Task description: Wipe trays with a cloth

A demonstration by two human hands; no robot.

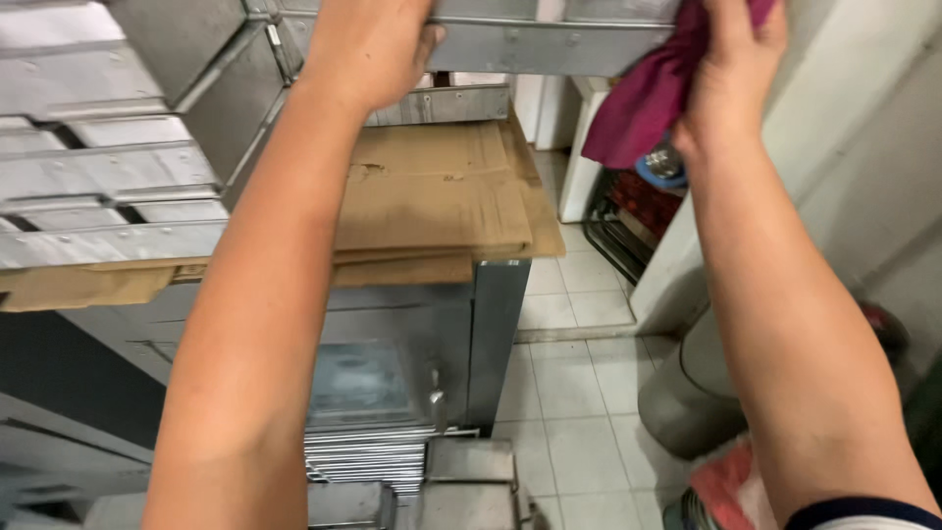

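Grey sheet-metal baking tray (549, 44), flat-sided with riveted rim, held up at the frame top; its upper part is cut off. Left hand (368, 44) grip closed over the tray's near edge, fingertips out of sight. Right hand (731, 69) grip closed on a crumpled magenta cloth (643, 98), pressed against the tray's right end; cloth hangs below that grip. Left of the left grip: stack of matching dull metal trays (108, 177). Below it: creased brown cardboard sheets (432, 196) on a steel oven cabinet with glass door (392, 363). Under the right grip: white tiled floor (579, 393), grey round bin (687, 393), partly hidden by the forearm.
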